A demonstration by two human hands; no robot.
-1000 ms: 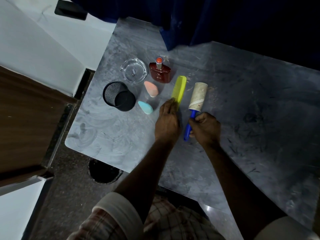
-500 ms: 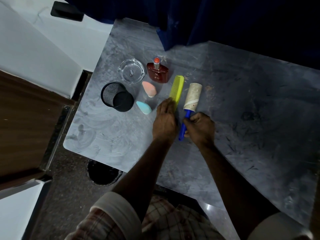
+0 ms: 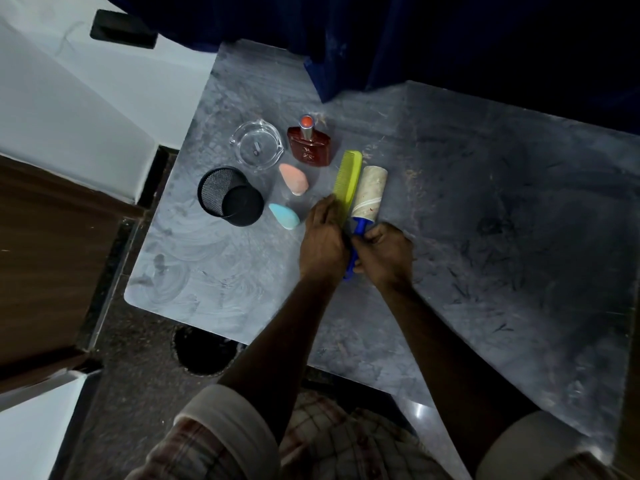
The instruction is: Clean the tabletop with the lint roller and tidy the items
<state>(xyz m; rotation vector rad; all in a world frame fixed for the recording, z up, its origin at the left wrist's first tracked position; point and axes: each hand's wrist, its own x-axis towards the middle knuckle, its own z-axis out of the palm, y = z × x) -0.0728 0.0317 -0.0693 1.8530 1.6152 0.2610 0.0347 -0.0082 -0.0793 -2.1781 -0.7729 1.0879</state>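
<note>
The lint roller (image 3: 367,195) lies on the tabletop (image 3: 485,202) near its middle, its soiled paper head pointing far and its blue handle (image 3: 356,237) running back toward the person. The right hand (image 3: 384,252) is clenched around that handle. Touching the roller's left side lies a yellow-green comb (image 3: 348,180), parallel to it; the left hand (image 3: 323,239) rests flat, fingers extended, on the comb's near end, pressing on it rather than gripping it, as far as the view shows.

Further left the small items sit in a loose cluster: a pink sponge (image 3: 294,179) and a blue sponge (image 3: 284,216), with a red perfume bottle (image 3: 310,147) and a clear glass ashtray (image 3: 257,145) on the far side and a black mesh cup (image 3: 230,196) lying on its side at the left.

Judging from this, the task looks to be well along but not finished. The roller sheet is visibly dirty, which suggests rolling has been done, and the left part of the table looks fairly clean. The right part, though, carries dark streaks and specks of debris, so more rolling seems due there. The tidying looks mostly arranged, though the tipped cup probably wants standing up.
</note>
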